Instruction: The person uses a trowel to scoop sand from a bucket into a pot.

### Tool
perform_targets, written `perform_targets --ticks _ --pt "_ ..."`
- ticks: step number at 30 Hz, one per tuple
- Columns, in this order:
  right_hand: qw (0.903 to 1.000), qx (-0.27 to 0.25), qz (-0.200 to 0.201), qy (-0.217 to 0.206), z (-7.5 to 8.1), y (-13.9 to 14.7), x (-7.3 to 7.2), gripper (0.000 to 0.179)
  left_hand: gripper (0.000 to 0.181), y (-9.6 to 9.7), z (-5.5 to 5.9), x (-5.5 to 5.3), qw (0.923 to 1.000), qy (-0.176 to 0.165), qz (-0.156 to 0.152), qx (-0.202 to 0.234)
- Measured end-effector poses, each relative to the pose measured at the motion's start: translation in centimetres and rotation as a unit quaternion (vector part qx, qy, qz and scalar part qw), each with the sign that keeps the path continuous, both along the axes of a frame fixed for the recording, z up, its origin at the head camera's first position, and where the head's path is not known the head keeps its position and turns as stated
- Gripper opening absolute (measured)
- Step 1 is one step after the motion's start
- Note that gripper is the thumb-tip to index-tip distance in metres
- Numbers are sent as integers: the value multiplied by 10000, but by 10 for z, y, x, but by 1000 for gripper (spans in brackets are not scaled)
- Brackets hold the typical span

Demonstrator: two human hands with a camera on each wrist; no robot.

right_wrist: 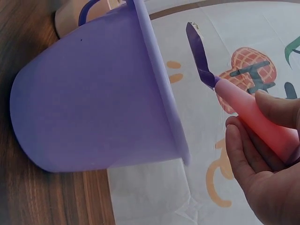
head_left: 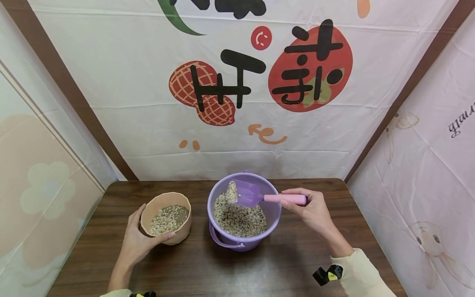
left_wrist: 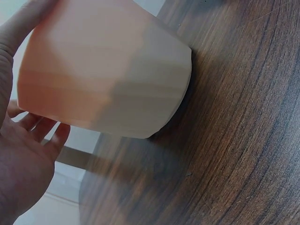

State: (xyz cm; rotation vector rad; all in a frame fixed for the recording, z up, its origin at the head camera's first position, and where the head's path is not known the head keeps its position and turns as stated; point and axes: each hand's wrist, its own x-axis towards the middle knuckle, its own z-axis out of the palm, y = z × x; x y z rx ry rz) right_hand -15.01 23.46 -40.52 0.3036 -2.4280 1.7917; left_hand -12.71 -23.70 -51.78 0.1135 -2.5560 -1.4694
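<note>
My right hand [head_left: 311, 208] grips the pink handle of a small shovel [head_left: 249, 194] with a purple blade. The blade is above the purple bucket [head_left: 274, 218], carrying pale granules [head_left: 232, 192] at its tip. Inside the bucket lies a bed of mixed gravel-like granules [head_left: 243, 220]. On the left, my left hand [head_left: 139, 239] holds a peach faceted pot [head_left: 182, 236], thumb along the near side and fingers round the left side. Similar granules [head_left: 167, 220] partly cover the pot's inner floor. In the right wrist view the shovel [right_wrist: 199, 51] shows edge-on, beyond the bucket rim.
Bucket and pot stand apart on a dark wood-grain table [head_left: 208, 276]. The bucket's handle [head_left: 226, 244] hangs down at its near left. A printed white cloth [head_left: 148, 123] rises behind the table, with more cloth at both sides.
</note>
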Motion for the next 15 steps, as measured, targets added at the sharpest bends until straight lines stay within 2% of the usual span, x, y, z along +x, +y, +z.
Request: perform_targets --ticks 9,15 --pt "9995 93 247 150 8 -19 -10 26 128 1 -1 0 10000 35 28 42" --pt "9993 -33 349 103 16 -35 -18 25 128 1 0 0 9999 54 -1 93"
